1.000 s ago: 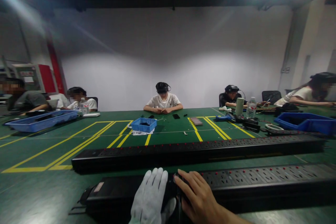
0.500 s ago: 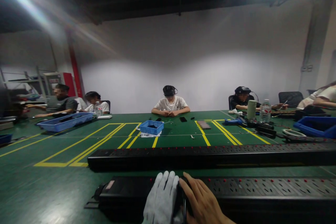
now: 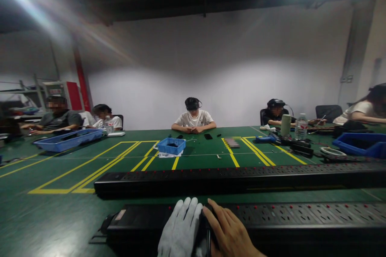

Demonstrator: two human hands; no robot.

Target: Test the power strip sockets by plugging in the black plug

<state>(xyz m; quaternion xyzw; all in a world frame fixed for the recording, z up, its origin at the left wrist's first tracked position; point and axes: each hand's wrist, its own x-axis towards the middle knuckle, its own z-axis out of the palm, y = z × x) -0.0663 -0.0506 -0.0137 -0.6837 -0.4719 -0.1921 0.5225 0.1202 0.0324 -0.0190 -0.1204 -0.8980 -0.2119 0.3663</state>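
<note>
Nearest to me a long black power strip (image 3: 286,217) lies across the table, with rows of sockets and small red dots on top. My left hand (image 3: 181,227), in a grey-white glove, lies over it, fingers stretched out and close together. Beside it, my bare right hand (image 3: 230,231) rests with bent fingers against a narrow black object (image 3: 208,237) with a shiny edge, which stands between the two hands. The kind of that object is hidden, and so is my right thumb. A second black power strip (image 3: 181,184) lies parallel just beyond.
On the green table (image 3: 99,160) stand a small blue bin (image 3: 171,145), a long blue tray (image 3: 68,140) and another blue bin (image 3: 362,144). A water bottle (image 3: 301,126), a green cylinder (image 3: 286,125) and tools lie right. Several people sit around the far edges.
The view has shifted slightly, so the table things appear a little further left. Both hands keep their places on the near power strip. A person at the far left has turned.
</note>
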